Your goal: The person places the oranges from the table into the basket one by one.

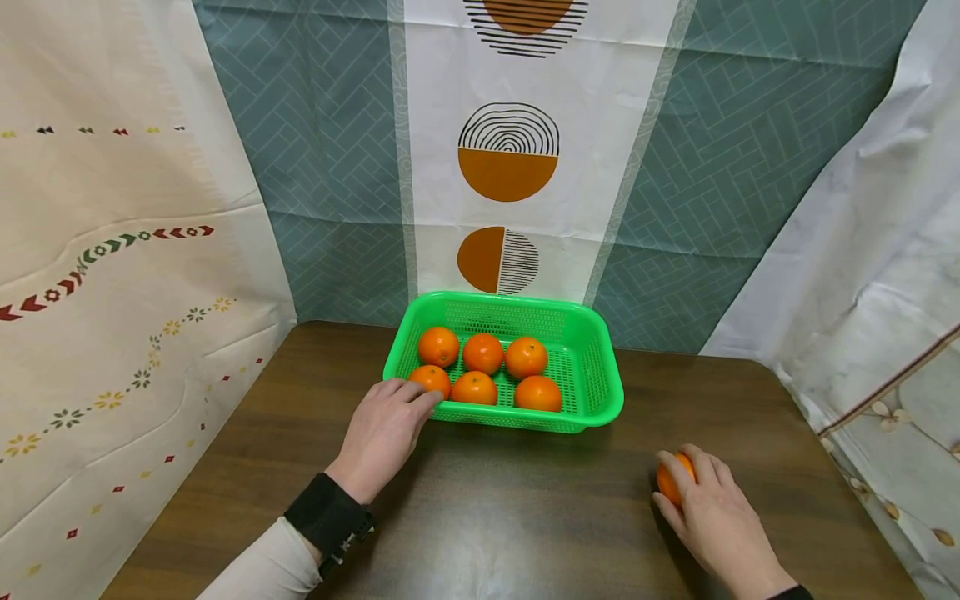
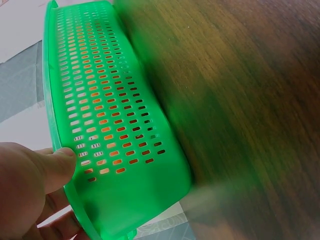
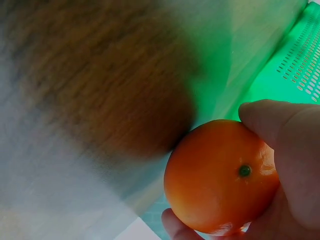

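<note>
A green plastic basket (image 1: 588,367) with perforated walls stands at the back of the table, holding several oranges (image 1: 483,353). My left hand (image 1: 390,421) grips its front left corner; in the left wrist view the thumb (image 2: 62,162) lies on the outside of the rim, with the other fingers partly hidden behind it. Away to the right of the basket, my right hand (image 1: 716,508) holds a single orange (image 1: 672,478) low over the table. The right wrist view shows this orange (image 3: 220,175), its green stem mark visible, between thumb and fingers.
The brown wooden table (image 1: 517,508) extends in front of the basket and to both sides. A patterned curtain (image 1: 337,167) hangs right behind the basket. Light cloths (image 1: 135,250) drape along the left and right table edges.
</note>
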`<control>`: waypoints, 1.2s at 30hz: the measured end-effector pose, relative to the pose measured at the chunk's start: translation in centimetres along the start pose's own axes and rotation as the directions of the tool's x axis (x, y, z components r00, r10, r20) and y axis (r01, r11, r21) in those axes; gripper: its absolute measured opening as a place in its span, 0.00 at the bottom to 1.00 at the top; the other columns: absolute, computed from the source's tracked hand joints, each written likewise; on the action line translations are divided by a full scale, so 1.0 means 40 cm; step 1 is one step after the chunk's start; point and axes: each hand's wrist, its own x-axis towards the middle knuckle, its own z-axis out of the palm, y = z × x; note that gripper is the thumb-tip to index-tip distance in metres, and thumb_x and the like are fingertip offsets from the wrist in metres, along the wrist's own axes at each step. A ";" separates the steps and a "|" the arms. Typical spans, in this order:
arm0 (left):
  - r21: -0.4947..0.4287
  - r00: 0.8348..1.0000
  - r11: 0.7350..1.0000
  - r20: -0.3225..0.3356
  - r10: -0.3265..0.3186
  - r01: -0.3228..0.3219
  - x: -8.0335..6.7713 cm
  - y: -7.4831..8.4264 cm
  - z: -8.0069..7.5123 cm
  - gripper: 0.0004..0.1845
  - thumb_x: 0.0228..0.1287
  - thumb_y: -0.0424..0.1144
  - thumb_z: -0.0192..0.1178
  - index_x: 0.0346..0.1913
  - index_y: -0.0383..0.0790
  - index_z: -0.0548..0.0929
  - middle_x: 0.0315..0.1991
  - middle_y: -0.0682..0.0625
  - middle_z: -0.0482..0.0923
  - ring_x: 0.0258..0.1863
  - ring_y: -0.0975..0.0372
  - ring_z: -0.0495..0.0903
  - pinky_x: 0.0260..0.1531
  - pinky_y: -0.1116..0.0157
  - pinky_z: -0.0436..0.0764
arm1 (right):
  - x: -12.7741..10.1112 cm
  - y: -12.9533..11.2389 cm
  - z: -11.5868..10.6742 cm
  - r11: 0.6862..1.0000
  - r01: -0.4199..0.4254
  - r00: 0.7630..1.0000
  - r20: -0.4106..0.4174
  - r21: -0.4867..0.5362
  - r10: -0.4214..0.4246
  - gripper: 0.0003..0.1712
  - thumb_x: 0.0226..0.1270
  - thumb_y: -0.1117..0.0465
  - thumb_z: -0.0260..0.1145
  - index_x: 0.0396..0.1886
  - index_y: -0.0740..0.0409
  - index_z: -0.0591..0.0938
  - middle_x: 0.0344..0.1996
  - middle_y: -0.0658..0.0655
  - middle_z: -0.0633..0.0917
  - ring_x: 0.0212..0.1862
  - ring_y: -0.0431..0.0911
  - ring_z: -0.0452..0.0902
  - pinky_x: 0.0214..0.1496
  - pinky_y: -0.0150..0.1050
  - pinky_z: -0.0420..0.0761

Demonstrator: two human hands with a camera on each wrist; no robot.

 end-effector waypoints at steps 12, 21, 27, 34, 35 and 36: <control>-0.005 1.000 1.000 -0.013 0.001 -0.001 0.003 -0.004 -0.004 0.14 0.70 0.36 0.78 0.56 0.44 0.92 0.47 0.49 0.90 0.50 0.49 0.84 0.56 0.49 0.85 | 0.072 0.035 -0.084 0.999 -0.004 0.999 -0.051 0.048 0.007 0.37 0.63 0.57 0.86 0.68 0.61 0.80 0.62 0.71 0.77 0.59 0.71 0.74 0.46 0.69 0.87; -0.004 1.000 1.000 0.001 0.002 -0.002 0.000 0.002 -0.002 0.15 0.69 0.35 0.79 0.56 0.44 0.92 0.48 0.48 0.90 0.49 0.48 0.84 0.55 0.49 0.85 | 0.158 0.017 -0.155 0.997 0.032 0.991 -0.133 0.066 -0.023 0.37 0.65 0.59 0.83 0.71 0.61 0.79 0.64 0.70 0.76 0.63 0.70 0.72 0.44 0.70 0.88; -0.001 1.000 1.000 0.020 -0.003 0.003 -0.002 0.003 0.002 0.15 0.70 0.35 0.78 0.57 0.45 0.92 0.48 0.48 0.90 0.50 0.48 0.84 0.57 0.49 0.85 | 0.196 -0.011 -0.150 0.995 0.060 0.989 -0.141 0.079 -0.048 0.39 0.61 0.60 0.85 0.69 0.61 0.79 0.64 0.70 0.76 0.62 0.69 0.73 0.44 0.69 0.88; 0.003 1.000 1.000 0.023 -0.013 0.013 -0.001 0.004 0.001 0.16 0.68 0.35 0.79 0.57 0.45 0.93 0.49 0.48 0.90 0.51 0.48 0.84 0.57 0.49 0.84 | 0.216 -0.021 -0.148 0.994 0.071 0.988 -0.146 0.087 -0.058 0.39 0.62 0.59 0.85 0.70 0.62 0.78 0.64 0.71 0.76 0.62 0.70 0.73 0.45 0.69 0.88; 0.003 1.000 1.000 0.022 -0.013 0.013 -0.001 0.004 0.000 0.16 0.68 0.35 0.79 0.57 0.44 0.93 0.49 0.48 0.90 0.51 0.48 0.84 0.57 0.49 0.84 | 0.218 -0.021 -0.148 0.993 0.073 0.987 -0.148 0.088 -0.059 0.38 0.62 0.59 0.85 0.70 0.62 0.78 0.64 0.71 0.76 0.62 0.70 0.73 0.45 0.69 0.88; 0.003 1.000 1.000 0.020 -0.013 0.013 -0.001 0.004 -0.001 0.16 0.68 0.35 0.79 0.57 0.44 0.93 0.48 0.48 0.90 0.51 0.48 0.84 0.57 0.49 0.84 | 0.220 -0.021 -0.148 0.993 0.075 0.987 -0.150 0.088 -0.061 0.38 0.62 0.59 0.85 0.70 0.62 0.78 0.64 0.71 0.76 0.62 0.70 0.73 0.45 0.69 0.88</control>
